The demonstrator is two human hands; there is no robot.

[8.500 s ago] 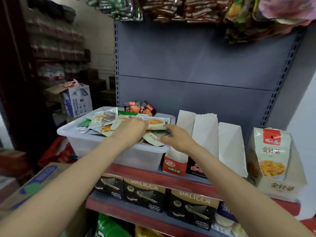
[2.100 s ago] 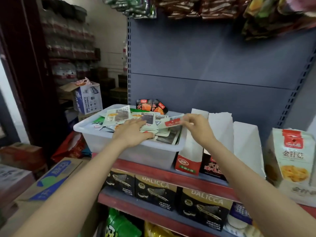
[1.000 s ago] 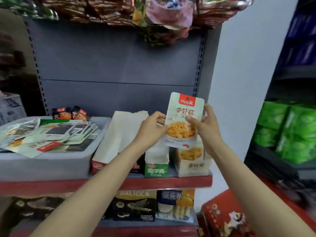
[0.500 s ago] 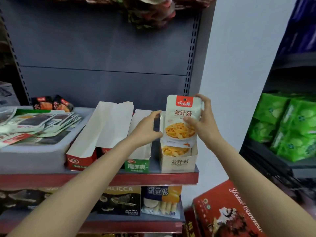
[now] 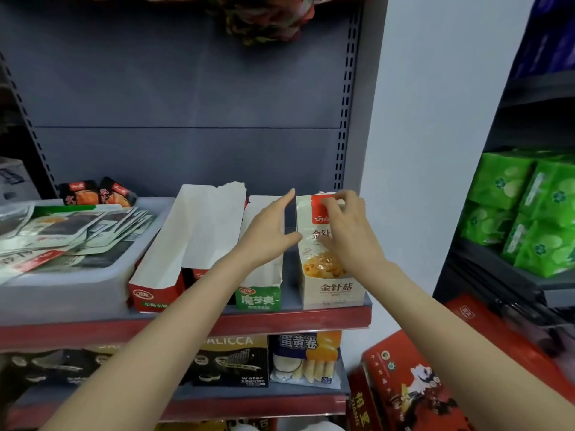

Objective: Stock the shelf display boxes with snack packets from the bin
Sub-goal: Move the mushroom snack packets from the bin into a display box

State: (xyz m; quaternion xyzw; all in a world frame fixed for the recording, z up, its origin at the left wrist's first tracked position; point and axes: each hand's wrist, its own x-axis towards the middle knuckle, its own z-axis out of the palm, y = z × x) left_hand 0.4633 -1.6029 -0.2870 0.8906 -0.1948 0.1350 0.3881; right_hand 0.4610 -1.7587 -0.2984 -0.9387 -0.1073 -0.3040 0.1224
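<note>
A white snack packet (image 5: pixel 314 222) with a red label stands in the cream display box (image 5: pixel 334 290) at the shelf's right end. My right hand (image 5: pixel 347 234) grips the packet, fingers curled over its top and thumb on its front. My left hand (image 5: pixel 269 230) is flat and open, touching the box's left side. To the left stand a green-fronted display box (image 5: pixel 258 298) and a red-fronted one (image 5: pixel 154 295), their white flaps up. The translucent bin (image 5: pixel 77 278) at far left holds several flat packets (image 5: pixel 77 225).
The shelf has a red front edge (image 5: pixel 280 325). Below it sit black wafer boxes (image 5: pixel 230 363) and an egg-roll pack (image 5: pixel 305 356). A red gift box (image 5: pixel 404 387) lies lower right. Green packs (image 5: pixel 529 213) fill the neighbouring shelf. Snack bags (image 5: pixel 264 23) hang overhead.
My right hand took a packet from the bin, carried it right and lowered it into the cream box. My left hand left the packet and now lies against the box's side.
</note>
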